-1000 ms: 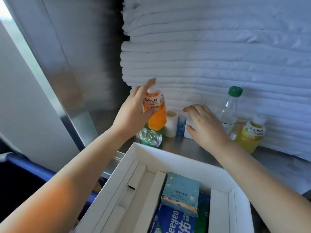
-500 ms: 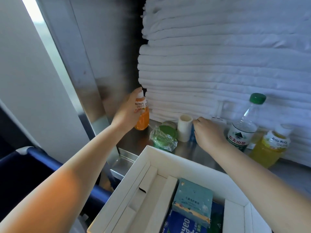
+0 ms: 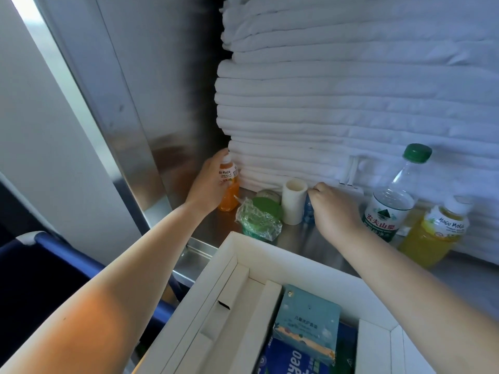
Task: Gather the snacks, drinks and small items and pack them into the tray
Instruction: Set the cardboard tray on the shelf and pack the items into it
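My left hand (image 3: 209,184) is wrapped around an orange Mogu Mogu bottle (image 3: 229,194) that stands upright on the steel shelf, close to the towel stack. My right hand (image 3: 333,210) rests curled on a small blue item (image 3: 307,211) beside a white roll (image 3: 293,202); most of that item is hidden. A green plastic-wrapped cup (image 3: 259,220) sits between my hands. A clear water bottle (image 3: 391,201) with a green cap and a yellow Mogu Mogu bottle (image 3: 434,233) stand to the right. The white cardboard tray (image 3: 270,252) below holds a teal packet (image 3: 307,322) and a blue pack (image 3: 291,357).
A tall stack of folded white towels (image 3: 351,103) fills the back of the steel shelf (image 3: 305,238). A steel upright (image 3: 127,112) stands at the left, with a blue cart rail (image 3: 67,252) below it. A white plug-like piece (image 3: 351,174) sits against the towels.
My left hand has carried the orange bottle left and back, down onto the shelf by the towels. My right hand has closed down over the small blue item. The view has shifted.
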The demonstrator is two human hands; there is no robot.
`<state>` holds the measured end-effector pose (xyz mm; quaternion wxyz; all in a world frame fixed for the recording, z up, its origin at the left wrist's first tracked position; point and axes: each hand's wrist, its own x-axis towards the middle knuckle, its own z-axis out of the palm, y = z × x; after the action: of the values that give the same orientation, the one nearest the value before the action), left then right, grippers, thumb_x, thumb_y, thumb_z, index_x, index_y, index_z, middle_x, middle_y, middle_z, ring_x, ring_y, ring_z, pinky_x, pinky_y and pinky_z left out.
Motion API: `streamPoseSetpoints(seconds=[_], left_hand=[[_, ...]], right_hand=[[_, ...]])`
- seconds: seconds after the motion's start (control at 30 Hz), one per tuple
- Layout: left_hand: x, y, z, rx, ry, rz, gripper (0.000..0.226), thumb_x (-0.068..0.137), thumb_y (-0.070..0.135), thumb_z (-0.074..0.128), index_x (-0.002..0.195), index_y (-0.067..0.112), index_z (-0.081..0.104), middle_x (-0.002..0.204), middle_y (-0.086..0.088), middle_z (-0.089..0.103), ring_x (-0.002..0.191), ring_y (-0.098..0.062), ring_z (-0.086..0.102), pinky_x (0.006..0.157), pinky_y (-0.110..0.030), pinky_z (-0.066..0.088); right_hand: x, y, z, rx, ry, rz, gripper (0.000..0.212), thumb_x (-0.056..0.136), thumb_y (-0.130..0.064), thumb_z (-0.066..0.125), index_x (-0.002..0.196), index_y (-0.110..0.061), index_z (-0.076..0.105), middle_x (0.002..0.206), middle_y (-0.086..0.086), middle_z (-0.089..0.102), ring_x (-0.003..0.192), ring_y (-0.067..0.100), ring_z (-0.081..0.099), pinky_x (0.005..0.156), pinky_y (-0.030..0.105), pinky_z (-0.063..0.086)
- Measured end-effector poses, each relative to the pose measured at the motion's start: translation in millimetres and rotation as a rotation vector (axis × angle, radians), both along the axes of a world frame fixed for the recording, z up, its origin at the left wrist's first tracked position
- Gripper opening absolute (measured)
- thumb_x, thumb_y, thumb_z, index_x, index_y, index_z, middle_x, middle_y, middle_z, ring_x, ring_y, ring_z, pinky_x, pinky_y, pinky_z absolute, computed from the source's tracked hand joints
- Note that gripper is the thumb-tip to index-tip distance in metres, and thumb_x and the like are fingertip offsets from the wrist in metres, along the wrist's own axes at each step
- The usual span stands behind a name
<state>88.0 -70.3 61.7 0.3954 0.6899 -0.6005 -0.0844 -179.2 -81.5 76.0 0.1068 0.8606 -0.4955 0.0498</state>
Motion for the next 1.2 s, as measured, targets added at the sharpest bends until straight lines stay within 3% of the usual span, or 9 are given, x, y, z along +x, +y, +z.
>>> streamPoseSetpoints(seconds=[0.1, 0.2, 0.27, 0.4, 0.57, 0.77, 0.9, 1.0, 1.2], left_hand=[[-3, 6, 3, 0.026, -0.031, -0.003, 0.077, 0.087, 0.010, 0.063, 0.146, 0.034, 0.020, 0.147, -0.004, 0.033, 0.128, -0.020, 0.043, 0.094, -0.023, 0.036], [-13, 17, 14, 0.076, -0.047, 0.022, 0.081, 0.092, 0.019, 0.059, 0.150, 0.035, 0.005, 0.158, -0.003, 0.006, 0.141, -0.022, 0.023, 0.106, -0.030, 0.029], [-28, 31, 21, -0.008, -0.089, 0.024, 0.077, 0.093, 0.020, 0.055, 0.150, 0.029, 0.004, 0.159, -0.005, 0.001, 0.144, -0.024, 0.012, 0.111, -0.035, 0.024], [-57, 71, 21, -0.142, -0.260, -0.141, 0.067, 0.092, 0.017, 0.055, 0.149, 0.016, 0.019, 0.157, -0.011, 0.012, 0.145, -0.024, 0.003, 0.115, -0.039, 0.013], [-65, 104, 4, 0.057, -0.488, -0.256, 0.059, 0.097, 0.030, 0.045, 0.149, 0.022, 0.019, 0.158, -0.003, 0.012, 0.146, -0.019, -0.002, 0.116, -0.036, 0.003], [-63, 112, -4, 0.127, -0.483, -0.309, 0.050, 0.101, 0.035, 0.033, 0.148, 0.022, 0.024, 0.157, 0.001, 0.016, 0.145, -0.012, -0.001, 0.113, -0.025, -0.002], [-63, 113, -4, 0.157, -0.434, -0.341, 0.047, 0.101, 0.034, 0.032, 0.147, 0.023, 0.028, 0.155, 0.003, 0.024, 0.145, -0.011, 0.003, 0.114, -0.025, 0.004], [-63, 113, -4, 0.164, -0.425, -0.346, 0.045, 0.102, 0.033, 0.031, 0.145, 0.023, 0.031, 0.154, 0.003, 0.027, 0.145, -0.011, 0.005, 0.114, -0.025, 0.006], [-63, 114, -3, 0.175, -0.430, -0.347, 0.044, 0.101, 0.033, 0.031, 0.144, 0.023, 0.035, 0.152, 0.003, 0.029, 0.144, -0.011, 0.009, 0.113, -0.023, 0.007]], right_hand=[[-2, -3, -1, 0.016, -0.035, 0.002, 0.018, 0.078, 0.002, 0.054, 0.091, -0.009, 0.055, 0.105, 0.008, 0.052, 0.095, 0.027, 0.053, 0.063, 0.032, 0.034], [-4, -6, -3, 0.028, -0.136, 0.000, 0.017, 0.080, 0.003, 0.055, 0.092, -0.008, 0.059, 0.104, 0.007, 0.053, 0.095, 0.027, 0.053, 0.070, 0.038, 0.046], [-5, -7, -3, 0.017, -0.191, -0.002, 0.024, 0.081, 0.002, 0.055, 0.101, -0.009, 0.063, 0.105, 0.007, 0.054, 0.098, 0.027, 0.053, 0.073, 0.040, 0.049], [-3, -7, -4, 0.007, -0.152, 0.016, 0.027, 0.085, 0.000, 0.054, 0.107, -0.009, 0.064, 0.107, 0.010, 0.052, 0.092, 0.030, 0.055, 0.068, 0.038, 0.047], [-4, -7, -2, 0.023, -0.176, 0.007, 0.025, 0.085, 0.002, 0.053, 0.106, -0.008, 0.064, 0.112, 0.010, 0.053, 0.095, 0.031, 0.055, 0.074, 0.039, 0.047], [-6, -4, 1, 0.004, -0.172, -0.003, 0.029, 0.083, 0.001, 0.055, 0.106, -0.013, 0.065, 0.107, 0.006, 0.059, 0.099, 0.026, 0.055, 0.074, 0.035, 0.046], [-14, -2, 5, -0.032, -0.406, 0.027, 0.016, 0.088, -0.008, 0.057, 0.098, -0.011, 0.069, 0.099, 0.007, 0.063, 0.088, 0.027, 0.057, 0.070, 0.037, 0.048], [-20, -1, 6, 0.007, -0.607, 0.012, 0.017, 0.088, -0.013, 0.063, 0.102, -0.012, 0.071, 0.101, 0.007, 0.068, 0.090, 0.025, 0.063, 0.077, 0.035, 0.050], [-26, 6, 11, 0.188, -0.828, -0.036, 0.018, 0.085, -0.018, 0.068, 0.102, -0.021, 0.072, 0.090, -0.006, 0.070, 0.076, 0.003, 0.060, 0.072, 0.021, 0.042]])
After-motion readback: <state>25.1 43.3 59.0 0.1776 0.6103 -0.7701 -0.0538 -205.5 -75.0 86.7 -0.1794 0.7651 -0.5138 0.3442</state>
